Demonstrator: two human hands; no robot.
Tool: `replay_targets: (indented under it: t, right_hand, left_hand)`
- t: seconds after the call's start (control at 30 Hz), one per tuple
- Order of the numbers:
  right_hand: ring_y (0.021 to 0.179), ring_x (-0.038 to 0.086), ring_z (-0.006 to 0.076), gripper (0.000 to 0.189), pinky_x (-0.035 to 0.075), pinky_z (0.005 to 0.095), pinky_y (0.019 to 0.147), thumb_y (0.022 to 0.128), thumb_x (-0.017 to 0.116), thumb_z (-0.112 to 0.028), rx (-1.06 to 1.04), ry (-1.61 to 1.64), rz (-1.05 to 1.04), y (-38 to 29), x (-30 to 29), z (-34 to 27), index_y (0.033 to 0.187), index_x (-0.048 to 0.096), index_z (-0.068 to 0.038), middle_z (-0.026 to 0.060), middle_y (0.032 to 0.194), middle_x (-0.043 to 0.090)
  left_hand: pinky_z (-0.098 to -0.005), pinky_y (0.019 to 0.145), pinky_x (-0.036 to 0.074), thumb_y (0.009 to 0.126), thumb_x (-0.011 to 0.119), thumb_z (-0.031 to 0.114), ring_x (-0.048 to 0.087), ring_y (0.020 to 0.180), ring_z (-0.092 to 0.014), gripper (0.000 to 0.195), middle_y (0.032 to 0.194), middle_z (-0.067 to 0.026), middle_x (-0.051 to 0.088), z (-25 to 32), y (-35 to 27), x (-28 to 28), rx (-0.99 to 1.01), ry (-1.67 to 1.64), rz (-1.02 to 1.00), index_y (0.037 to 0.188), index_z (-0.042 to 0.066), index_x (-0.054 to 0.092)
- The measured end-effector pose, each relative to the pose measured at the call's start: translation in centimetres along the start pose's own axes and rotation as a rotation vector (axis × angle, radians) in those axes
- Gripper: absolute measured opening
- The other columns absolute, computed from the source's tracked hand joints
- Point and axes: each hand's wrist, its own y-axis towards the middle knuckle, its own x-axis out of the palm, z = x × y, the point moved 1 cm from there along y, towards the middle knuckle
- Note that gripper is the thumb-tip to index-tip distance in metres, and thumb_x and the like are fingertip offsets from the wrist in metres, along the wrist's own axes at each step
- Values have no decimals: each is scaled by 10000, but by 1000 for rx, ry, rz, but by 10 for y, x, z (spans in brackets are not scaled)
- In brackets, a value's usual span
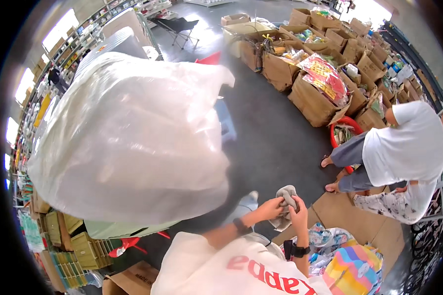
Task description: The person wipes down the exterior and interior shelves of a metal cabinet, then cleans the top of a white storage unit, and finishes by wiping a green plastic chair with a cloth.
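My left hand [271,208] and my right hand [298,215] both grip a grey-beige cloth item [286,199], bunched or knotted between the fingers. Its exact kind is hard to make out. Folds of it stick up above my fingertips and hang down below them, over the dark floor [273,147]. Each of my wrists wears a dark band. Close to my right forearm, on the right, lies a pile of colourful printed bags [350,269], one with rainbow stripes.
A large stack under translucent plastic sheeting [133,140] stands at left. Open cardboard boxes [310,99] of mixed goods fill the upper right. Two people [406,143] are at the right, beside a red-rimmed basket [333,136]. Flattened cardboard [339,210] covers floor near them.
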Motion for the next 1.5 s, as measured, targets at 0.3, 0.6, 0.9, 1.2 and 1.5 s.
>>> replay_targets:
  t: [0.3,0.6,0.9,1.2,1.5]
  right_hand:
    - [896,498,169,301,381,261,791,721,530,-45,76,23,-12,132,-53,20,1014,479,6,105,965,522]
    - [867,487,142,284,375,240,781,720,523,-27,-34,-12,-229,348,-35,-35,999,483,9,83,930,529]
    - [792,487,82,270,400,202,702,734,563,-76,-56,71,-553,550,54,-70,987,505,-5,34,877,539]
    - [884,515,191,344,397,268,777,686,615,-129,-123,-31,-774,758,102,-127,989,500,-12,110,947,544]
    - [777,517,154,337,406,251,731,680,563,-25,-218,0,-1205,878,246,-170,1007,483,-2,97,869,557]
  left_hand:
    - [-389,662,421,774,459,168,542,780,-342,235,853,-188,561,29,154,-36,130,198,-125,954,20,492]
    - [-364,739,414,738,470,125,518,869,-330,292,934,-189,540,70,273,-157,108,56,286,1000,-2,488]
    - [-335,763,408,761,483,132,522,896,-310,294,947,-197,540,57,370,-288,-56,-92,644,1018,-13,483]
    - [-331,649,432,786,480,175,554,761,-329,226,813,-190,568,99,470,-444,-72,7,857,942,14,514]
    - [-296,706,415,747,520,179,542,772,-186,261,824,-136,575,0,479,-600,-313,-136,1064,919,-17,535]
